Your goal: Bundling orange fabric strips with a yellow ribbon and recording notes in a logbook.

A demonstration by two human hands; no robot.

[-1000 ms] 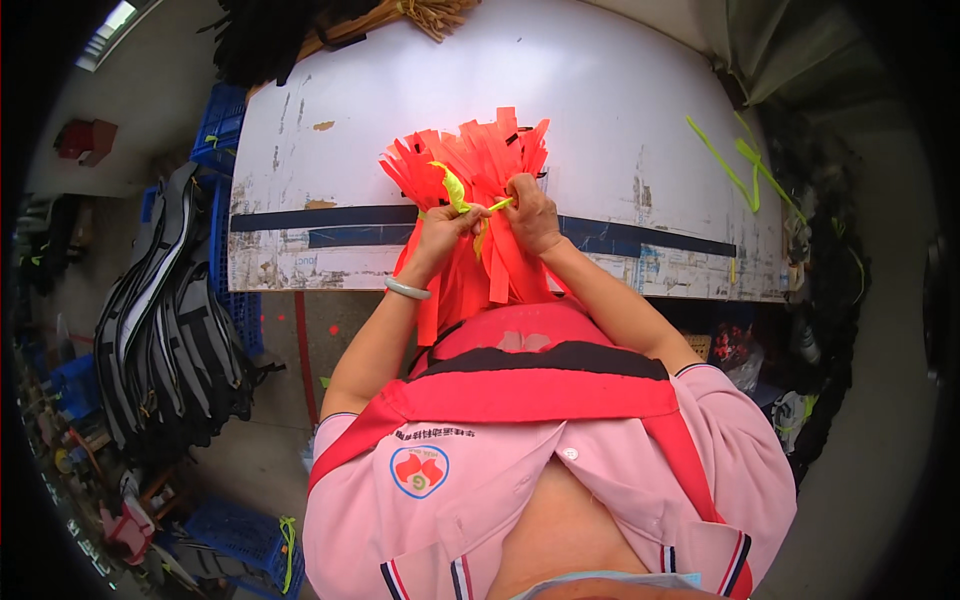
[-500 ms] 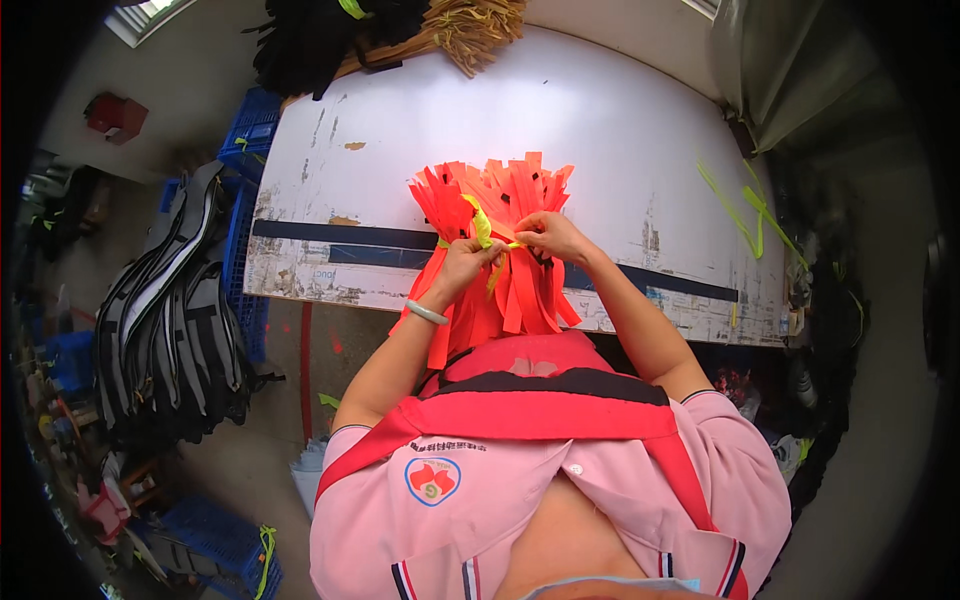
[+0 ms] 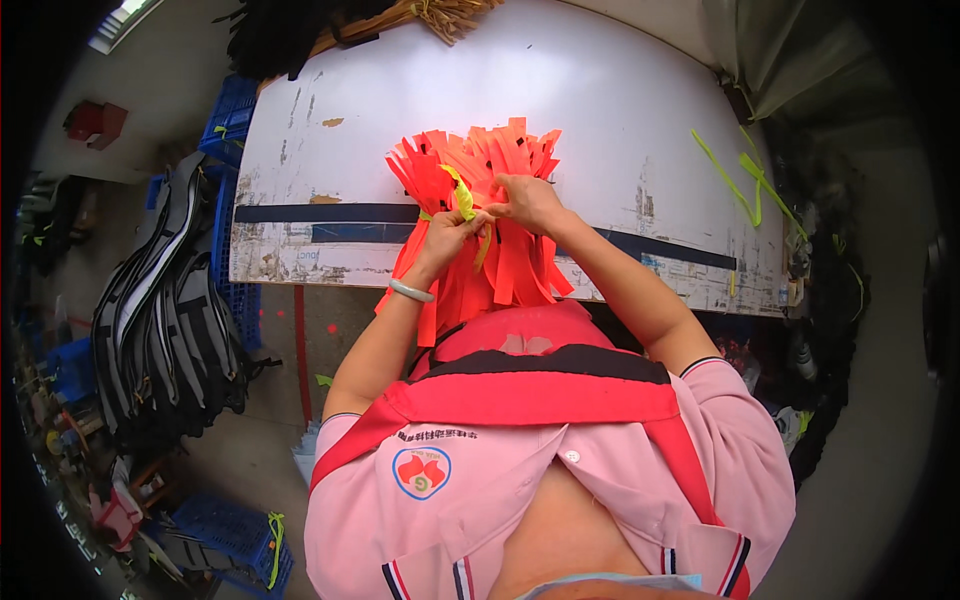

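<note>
A bundle of bright orange-red fabric strips point(image 3: 515, 270) lies across the near edge of the table and hangs down over it toward me. Around its middle runs a yellow-green tie strip point(image 3: 460, 193), with one end standing up and another hanging down. My left hand point(image 3: 450, 243), a bangle on its wrist, is closed in a pinch on this tie at the bundle's left side. Just to its right, my right hand point(image 3: 530, 204) is closed against the strips, its fingertips close to the left ones. What lies between the right fingertips is too small to make out.
The white table point(image 3: 590, 90) has worn edges and a dark band. Loose yellow-green strips point(image 3: 752, 180) lie at its right. Tan strips point(image 3: 450, 15) and a black bundle point(image 3: 290, 35) sit at the far left. Grey-black straps point(image 3: 165, 320) hang over blue crates point(image 3: 226, 120) on the left.
My right hand has moved up and left over the strips, its fingers no longer stretching the tie rightward. The left hand stays at the tie. The whole view has shifted slightly.
</note>
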